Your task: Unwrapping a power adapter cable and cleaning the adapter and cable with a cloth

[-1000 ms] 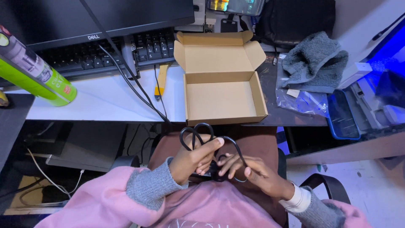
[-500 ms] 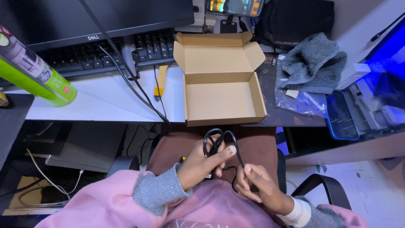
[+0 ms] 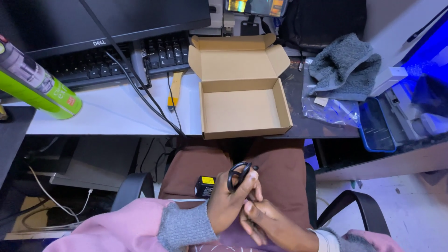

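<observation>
Over my lap, my left hand (image 3: pixel 229 201) pinches a coiled black cable (image 3: pixel 237 173), its loop sticking up above my fingers. My right hand (image 3: pixel 266 225) sits just below and right of it, fingers closed around the lower part of the same cable. A small black block with a yellow label (image 3: pixel 204 185) lies on my brown-clad lap just left of my left hand. An open, empty cardboard box (image 3: pixel 242 109) stands on the desk edge straight ahead, its lid flaps folded back.
A keyboard (image 3: pixel 116 60) and monitor (image 3: pixel 102 18) sit at the back left, cables running across the white desk (image 3: pixel 107 112). A green spray can (image 3: pixel 37 84) lies left. Grey cloth (image 3: pixel 345 65), plastic bag (image 3: pixel 326 109) and phone (image 3: pixel 375 123) are right. Chair armrests (image 3: pixel 364 210) flank me.
The cable's wide loops have been gathered into a tight small coil. Both hands have drawn closer together and lower over my lap.
</observation>
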